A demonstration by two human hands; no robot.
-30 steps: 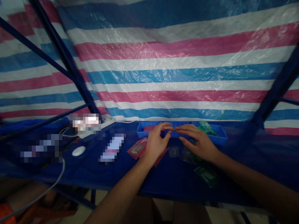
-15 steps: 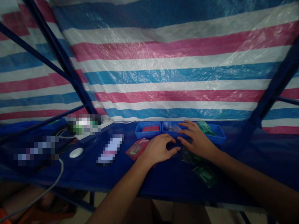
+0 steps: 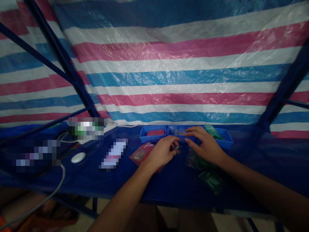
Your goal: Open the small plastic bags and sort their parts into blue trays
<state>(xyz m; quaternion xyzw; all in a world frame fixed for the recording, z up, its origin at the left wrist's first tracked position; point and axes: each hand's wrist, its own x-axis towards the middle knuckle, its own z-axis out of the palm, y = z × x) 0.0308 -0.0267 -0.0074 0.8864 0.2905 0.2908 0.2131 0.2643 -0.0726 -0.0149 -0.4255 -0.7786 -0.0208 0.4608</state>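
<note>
My left hand (image 3: 161, 150) rests on the blue table, its fingers curled round a small clear packet (image 3: 176, 147) at the fingertips. My right hand (image 3: 205, 145) hovers just right of it, fingers spread and pointing left over the front edge of the blue tray (image 3: 224, 141). A red packet (image 3: 141, 154) lies under and left of my left hand. Green packets (image 3: 211, 181) lie beneath my right wrist. The tray's left compartment holds red packets (image 3: 155, 132), the middle one clear ones, the right one green ones.
A white mouse (image 3: 78, 157) with a grey cable lies at the left, near a white power strip. Blurred-out items sit left of the packets. A striped tarpaulin (image 3: 183, 74) hangs close behind the table, and dark blue frame poles slant at both sides.
My hands met over the tray a second ago, then my left hand dropped to the table and now pinches a small clear packet. My right hand shifted slightly left.
</note>
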